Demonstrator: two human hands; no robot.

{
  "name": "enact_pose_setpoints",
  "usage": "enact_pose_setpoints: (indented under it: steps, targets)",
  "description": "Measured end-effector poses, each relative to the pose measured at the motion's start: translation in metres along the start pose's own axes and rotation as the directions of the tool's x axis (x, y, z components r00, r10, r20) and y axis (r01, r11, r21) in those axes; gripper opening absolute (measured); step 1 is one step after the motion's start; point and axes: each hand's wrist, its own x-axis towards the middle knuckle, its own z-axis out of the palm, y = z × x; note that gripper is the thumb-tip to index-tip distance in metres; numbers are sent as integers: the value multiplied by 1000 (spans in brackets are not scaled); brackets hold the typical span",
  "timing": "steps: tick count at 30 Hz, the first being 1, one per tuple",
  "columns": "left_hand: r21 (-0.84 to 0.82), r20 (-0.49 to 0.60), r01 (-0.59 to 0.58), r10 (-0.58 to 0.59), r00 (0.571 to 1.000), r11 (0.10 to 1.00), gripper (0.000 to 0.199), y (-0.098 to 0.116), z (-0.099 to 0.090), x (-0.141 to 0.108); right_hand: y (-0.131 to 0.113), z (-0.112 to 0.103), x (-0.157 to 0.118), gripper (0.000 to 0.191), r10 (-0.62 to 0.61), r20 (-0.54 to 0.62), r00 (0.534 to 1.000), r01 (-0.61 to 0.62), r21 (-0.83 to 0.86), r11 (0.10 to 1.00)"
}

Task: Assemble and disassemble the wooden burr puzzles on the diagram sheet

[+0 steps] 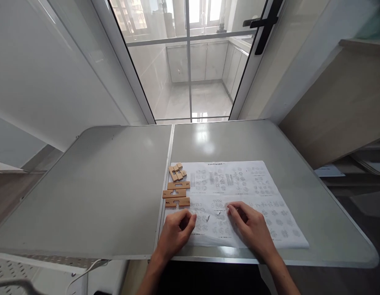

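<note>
A large white printed sheet (229, 180), covered in small grey diagrams, lies under both hands. My left hand (177, 230) rests at its lower left, fingers curled and thumb against the index finger; anything inside is hidden. Over the sheet's lower middle, my right hand (253, 227) is closed in a pinch, and whatever its fingertips hold is too small to tell. Between the hands are two small silvery scraps, one slender (207, 218) and one tiny (219, 213). Just beyond my left hand, three notched wooden bars (174, 193) with dark marks lie stacked in a row along the sheet's left edge.
A cluster of jointed wooden blocks (177, 172) sits at the sheet's upper left corner. The grey table (122, 184) has a seam (170, 141) left of the sheet. Behind stands a glass door (190, 73) with a black handle (265, 24); shelving (346, 94) is at the right.
</note>
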Motion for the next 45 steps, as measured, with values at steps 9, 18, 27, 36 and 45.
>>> enact_pose_setpoints:
  steps: [9,18,27,36,45]
  targets:
    - [-6,-3,8,-8,1000,1000,43,-2,2,0,1,0,2,44,-9,11,1000,10,-11,1000]
    - [10,-18,10,-10,1000,1000,45,1,0,1,-5,0,2,49,-9,-7,1000,9,-1,1000]
    - [28,-94,-58,60,994,998,42,1,-5,-3,-2,-2,3,43,-32,15,999,32,-9,999]
    - [382,-379,-170,322,868,909,19,2,-40,55,-2,-1,2,41,-50,26,998,49,11,999]
    - [553,-198,-168,324,925,816,69,-27,-59,117,1,1,1,43,-70,34,997,69,26,997]
